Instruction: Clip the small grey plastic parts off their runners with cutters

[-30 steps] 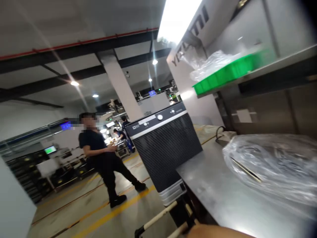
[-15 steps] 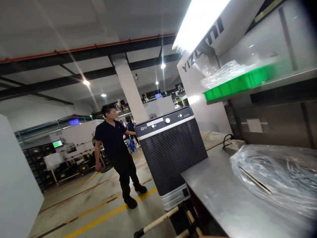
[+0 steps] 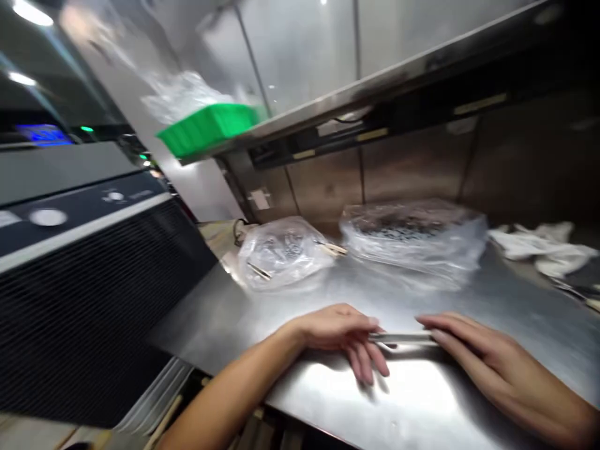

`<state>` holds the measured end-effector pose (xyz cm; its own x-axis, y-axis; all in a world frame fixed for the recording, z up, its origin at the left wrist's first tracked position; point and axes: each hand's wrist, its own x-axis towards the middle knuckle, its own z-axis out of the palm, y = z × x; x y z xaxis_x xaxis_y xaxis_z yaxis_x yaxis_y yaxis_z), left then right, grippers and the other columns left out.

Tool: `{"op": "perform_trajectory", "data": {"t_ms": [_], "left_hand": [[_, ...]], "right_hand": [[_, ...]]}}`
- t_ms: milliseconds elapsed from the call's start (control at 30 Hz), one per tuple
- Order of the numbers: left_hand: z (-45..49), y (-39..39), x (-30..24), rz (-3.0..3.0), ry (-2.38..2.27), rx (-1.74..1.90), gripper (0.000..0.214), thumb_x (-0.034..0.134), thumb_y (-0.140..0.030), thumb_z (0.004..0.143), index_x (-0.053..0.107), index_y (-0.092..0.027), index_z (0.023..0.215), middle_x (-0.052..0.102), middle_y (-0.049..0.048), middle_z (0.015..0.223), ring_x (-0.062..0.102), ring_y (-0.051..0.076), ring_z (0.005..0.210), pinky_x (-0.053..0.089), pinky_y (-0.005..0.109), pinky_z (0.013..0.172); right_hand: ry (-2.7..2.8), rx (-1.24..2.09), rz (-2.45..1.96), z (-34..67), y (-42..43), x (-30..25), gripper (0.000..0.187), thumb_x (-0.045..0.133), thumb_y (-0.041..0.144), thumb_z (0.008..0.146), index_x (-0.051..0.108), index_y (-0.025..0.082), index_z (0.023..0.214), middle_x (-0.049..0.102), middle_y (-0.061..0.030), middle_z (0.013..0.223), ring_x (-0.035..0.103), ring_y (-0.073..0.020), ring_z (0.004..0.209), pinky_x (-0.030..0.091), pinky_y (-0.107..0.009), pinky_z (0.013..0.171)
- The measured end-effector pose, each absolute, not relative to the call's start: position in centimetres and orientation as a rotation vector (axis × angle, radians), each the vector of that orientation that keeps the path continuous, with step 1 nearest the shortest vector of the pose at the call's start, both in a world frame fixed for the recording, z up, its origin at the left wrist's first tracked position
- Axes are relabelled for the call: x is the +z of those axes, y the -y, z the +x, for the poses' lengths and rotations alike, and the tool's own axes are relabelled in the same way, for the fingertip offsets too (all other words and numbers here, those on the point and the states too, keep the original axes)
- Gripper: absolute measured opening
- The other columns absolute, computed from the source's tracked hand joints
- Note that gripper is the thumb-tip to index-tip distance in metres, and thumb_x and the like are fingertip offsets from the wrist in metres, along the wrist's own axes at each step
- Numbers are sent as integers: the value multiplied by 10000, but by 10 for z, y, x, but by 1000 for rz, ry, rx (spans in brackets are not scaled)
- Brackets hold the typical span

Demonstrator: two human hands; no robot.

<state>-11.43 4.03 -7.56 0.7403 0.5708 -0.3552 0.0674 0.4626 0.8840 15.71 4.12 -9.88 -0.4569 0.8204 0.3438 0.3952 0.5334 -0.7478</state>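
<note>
My left hand (image 3: 344,337) and my right hand (image 3: 469,350) rest on the steel worktable (image 3: 422,400), close to its front edge. Between them lies a thin flat metal strip (image 3: 403,337). Thumb and forefinger of each hand pinch one end of it, while the left hand's other fingers hang loosely over the tabletop. Behind the hands sit two clear plastic bags holding small dark parts, a smaller one (image 3: 281,250) to the left and a larger one (image 3: 412,234) in the middle. The picture is blurred by motion.
A large black cooling unit (image 3: 84,281) stands against the table's left end. A green tray (image 3: 206,128) with crumpled plastic sits on the steel shelf (image 3: 375,81) overhead. White cloths (image 3: 539,247) lie at the far right of the table.
The view has swung right and down, from the factory aisle with a standing person to the worktable. Both my hands have come into view, holding the strip.
</note>
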Motion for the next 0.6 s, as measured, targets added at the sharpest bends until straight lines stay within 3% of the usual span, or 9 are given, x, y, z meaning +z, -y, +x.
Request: {"op": "perform_trajectory", "data": {"t_ms": [200, 600], "left_hand": [[-124, -44, -92, 940, -671, 346, 653, 522, -641, 903, 686, -46, 1116, 777, 208, 847, 753, 276, 641, 567, 323, 519], [-115, -38, -73, 927, -756, 347, 460, 665, -500, 908, 719, -50, 986, 785, 196, 845, 754, 228, 619, 583, 255, 538]], "right_hand": [[2135, 899, -941, 165, -40, -92, 329, 454, 436, 1053, 661, 253, 1232, 671, -85, 1197, 624, -251, 1109, 498, -388, 946], [2097, 887, -934, 164, -42, -93, 279, 504, 408, 1034, 695, 252, 1164, 705, -38, 1102, 645, -192, 1016, 499, -328, 888]]}}
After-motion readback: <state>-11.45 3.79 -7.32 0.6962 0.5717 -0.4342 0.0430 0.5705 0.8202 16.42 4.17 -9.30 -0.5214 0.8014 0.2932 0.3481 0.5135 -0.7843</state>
